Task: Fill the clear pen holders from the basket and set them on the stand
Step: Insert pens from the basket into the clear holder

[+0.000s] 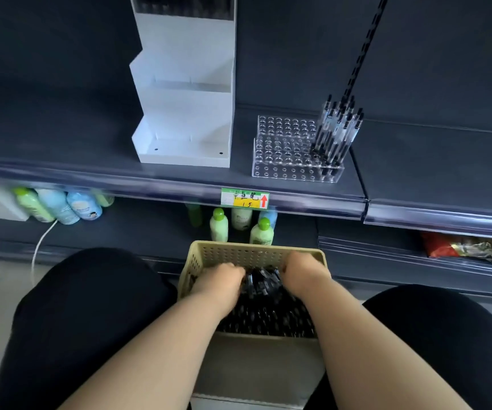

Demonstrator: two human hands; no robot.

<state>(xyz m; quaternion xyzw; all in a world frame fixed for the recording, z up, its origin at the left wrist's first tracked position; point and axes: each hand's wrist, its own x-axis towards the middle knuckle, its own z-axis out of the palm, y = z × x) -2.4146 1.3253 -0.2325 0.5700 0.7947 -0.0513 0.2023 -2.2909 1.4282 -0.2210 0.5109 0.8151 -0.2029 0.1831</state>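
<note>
Reaching into basket (240,247) with left hand (220,280) and right hand (301,273), fingers curled down among pens (268,313); actual grip hidden. Beyond basket, up right: holder (283,150), partly filled. Beyond basket, up left: stand (185,125). Risks scattering pens past basket rim if grabbing too loose a bundle.

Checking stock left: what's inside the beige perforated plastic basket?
A heap of black pens fills the beige perforated plastic basket. The left hand and right hand reach in, gripping a bunch between them. The basket's floor and the lower pens are covered.
</note>
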